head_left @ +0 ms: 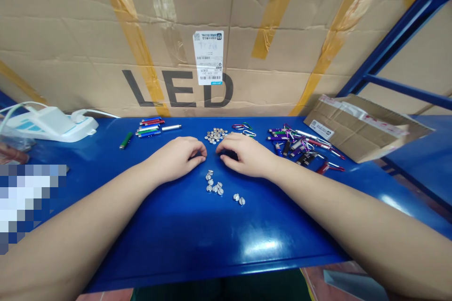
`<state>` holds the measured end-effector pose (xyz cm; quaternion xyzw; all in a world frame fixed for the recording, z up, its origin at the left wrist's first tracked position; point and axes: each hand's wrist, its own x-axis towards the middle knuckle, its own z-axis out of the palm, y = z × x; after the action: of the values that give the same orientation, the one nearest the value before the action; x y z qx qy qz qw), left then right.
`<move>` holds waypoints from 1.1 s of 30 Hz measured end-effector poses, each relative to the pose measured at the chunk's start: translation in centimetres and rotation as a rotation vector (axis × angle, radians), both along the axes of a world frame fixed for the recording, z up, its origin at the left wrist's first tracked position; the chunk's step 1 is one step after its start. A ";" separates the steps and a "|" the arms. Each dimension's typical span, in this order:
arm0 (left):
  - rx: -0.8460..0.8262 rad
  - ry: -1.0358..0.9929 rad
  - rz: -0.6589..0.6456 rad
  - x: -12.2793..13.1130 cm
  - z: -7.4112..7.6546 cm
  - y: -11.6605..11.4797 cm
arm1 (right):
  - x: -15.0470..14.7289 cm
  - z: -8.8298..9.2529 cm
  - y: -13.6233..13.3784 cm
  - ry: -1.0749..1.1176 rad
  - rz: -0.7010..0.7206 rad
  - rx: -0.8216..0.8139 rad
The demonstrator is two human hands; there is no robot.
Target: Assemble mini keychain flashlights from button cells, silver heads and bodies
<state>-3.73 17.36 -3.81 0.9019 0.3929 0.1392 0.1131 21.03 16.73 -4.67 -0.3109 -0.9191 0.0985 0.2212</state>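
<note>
My left hand rests on the blue table, fingers curled, a gap showing between thumb and fingertips. Facing it, my right hand is bent the same way, thumb and fingers apart. I see nothing held in either one. Just beyond the fingertips lies a pile of small round silver discs like button cells, partly covered by the right hand. Nearer to me are several shiny small round metal pieces, with two more metal pieces off to the right.
Coloured metal tubes lie at the back left, near a white power strip. Carabiner clips and a heap of tubes with clips lie right, beside a small cardboard box. A large carton stands behind the table.
</note>
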 end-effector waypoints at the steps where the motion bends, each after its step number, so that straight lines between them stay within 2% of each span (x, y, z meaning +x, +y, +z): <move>1: 0.007 -0.021 0.004 0.2 0.1 -0.1 | 0.0 0.0 -0.1 0.018 -0.002 -0.005; 6: 0.121 -0.240 -0.030 1.2 0.4 -1.0 | -0.4 0.2 -0.5 0.260 -0.008 -0.146; 11: 0.174 -0.364 -0.062 1.6 0.6 -1.6 | -0.6 -0.1 -0.2 0.611 0.044 -0.547; 13: 0.169 -0.373 -0.084 1.6 0.7 -1.8 | -0.6 -0.2 0.0 0.680 0.057 -0.697; 15: 0.157 -0.372 -0.100 1.7 0.8 -2.0 | -0.6 -0.1 0.0 0.711 0.050 -0.769; 20: 0.038 -0.388 -0.056 1.9 0.7 -2.0 | -0.4 -0.2 0.2 0.722 0.016 -0.765; 25: -0.200 -0.438 0.112 1.4 0.5 -1.1 | -0.2 -0.6 0.7 0.747 -0.084 -0.730; 27: -0.206 -0.428 0.161 1.1 0.4 -0.8 | -0.1 -0.8 0.9 0.761 -0.114 -0.710; 33: -0.205 -0.463 0.200 0.6 -0.4 -0.1 | 0.1 -1.0 1.3 0.771 -0.127 -0.703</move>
<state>-3.15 17.25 -4.23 0.7867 0.4558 0.3118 0.2761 21.11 18.05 -5.65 -0.3624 -0.6618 0.4945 0.4314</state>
